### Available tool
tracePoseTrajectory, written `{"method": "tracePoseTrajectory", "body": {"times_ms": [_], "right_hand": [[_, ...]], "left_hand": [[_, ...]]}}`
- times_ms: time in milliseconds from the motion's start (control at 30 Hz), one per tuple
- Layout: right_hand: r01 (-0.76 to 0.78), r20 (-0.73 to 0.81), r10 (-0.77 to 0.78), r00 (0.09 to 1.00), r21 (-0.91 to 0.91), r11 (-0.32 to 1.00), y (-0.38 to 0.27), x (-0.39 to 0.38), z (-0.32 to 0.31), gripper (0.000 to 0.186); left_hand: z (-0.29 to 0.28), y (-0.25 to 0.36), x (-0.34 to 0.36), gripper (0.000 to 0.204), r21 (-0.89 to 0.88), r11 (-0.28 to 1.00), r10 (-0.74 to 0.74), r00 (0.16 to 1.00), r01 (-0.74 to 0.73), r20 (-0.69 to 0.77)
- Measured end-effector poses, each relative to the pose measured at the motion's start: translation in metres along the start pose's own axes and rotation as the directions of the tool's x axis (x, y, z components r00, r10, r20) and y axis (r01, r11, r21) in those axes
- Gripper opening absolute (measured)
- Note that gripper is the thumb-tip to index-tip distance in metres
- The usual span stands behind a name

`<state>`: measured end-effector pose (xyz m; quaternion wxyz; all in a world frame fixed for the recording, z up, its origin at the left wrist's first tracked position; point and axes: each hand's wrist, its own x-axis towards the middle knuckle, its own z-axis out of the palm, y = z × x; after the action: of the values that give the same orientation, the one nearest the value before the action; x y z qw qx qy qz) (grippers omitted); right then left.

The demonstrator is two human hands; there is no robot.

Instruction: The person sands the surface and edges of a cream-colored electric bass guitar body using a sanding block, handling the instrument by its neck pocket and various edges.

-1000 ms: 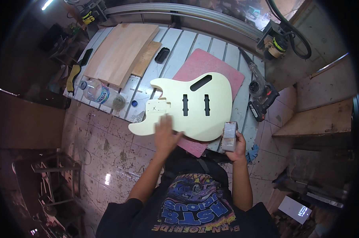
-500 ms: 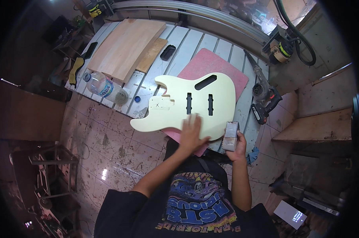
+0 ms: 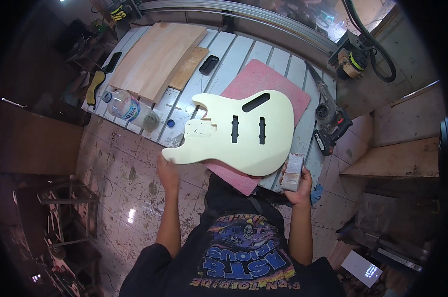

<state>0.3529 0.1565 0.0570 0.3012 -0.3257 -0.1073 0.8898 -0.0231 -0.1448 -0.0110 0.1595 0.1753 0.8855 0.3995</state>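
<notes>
A cream electric bass guitar body (image 3: 224, 148) lies flat on the slatted table, partly over a pink mat (image 3: 268, 76). It has two dark pickup slots, an angled cavity and a bare neck pocket with a pencil mark. At the tip of its lower left horn is my left hand (image 3: 168, 173), fingers closed around the edge and somewhat blurred. My right hand (image 3: 300, 187) holds a worn grey sanding block (image 3: 293, 171) upright, beside the body's lower right edge and apart from it.
Wooden boards (image 3: 157, 57), a plastic bottle (image 3: 127, 109), a blue cap (image 3: 171, 123) and a small black tray (image 3: 209, 65) occupy the left and middle. A cordless blower (image 3: 328, 116) lies along the right edge. A metal rail (image 3: 244, 10) runs behind the table (image 3: 253, 52).
My left hand has moved left from the body's lower face to the tip of its horn. The body has shifted very slightly left. My right hand, still holding the block, moved slightly right.
</notes>
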Motion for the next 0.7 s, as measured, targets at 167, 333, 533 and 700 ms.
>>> {"method": "tracePoseTrajectory", "body": {"times_ms": [167,333,533,700], "right_hand": [[-0.002,-0.014,0.002,1.0,-0.051,0.999,0.007,0.009,-0.004,0.049],[0.353,0.234,-0.315,0.92,-0.843,0.406,0.048,0.03,0.019,0.04],[0.513,0.663,-0.092,0.743,-0.652,-0.558,0.088,0.037,0.055,0.044],[0.425,0.699,-0.226,0.678,-0.624,-0.656,0.061,0.159,0.103,0.044]], "left_hand": [[-0.024,-0.002,-0.016,0.084,-0.988,0.132,-0.431,0.902,0.08,0.016],[0.001,0.045,-0.006,0.071,-0.927,0.371,-0.279,0.959,0.059,-0.051],[0.09,0.107,0.036,0.05,0.186,0.931,0.323,0.946,-0.315,-0.014],[0.155,0.164,0.068,0.064,0.26,0.85,0.471,0.882,-0.457,0.012]]}}
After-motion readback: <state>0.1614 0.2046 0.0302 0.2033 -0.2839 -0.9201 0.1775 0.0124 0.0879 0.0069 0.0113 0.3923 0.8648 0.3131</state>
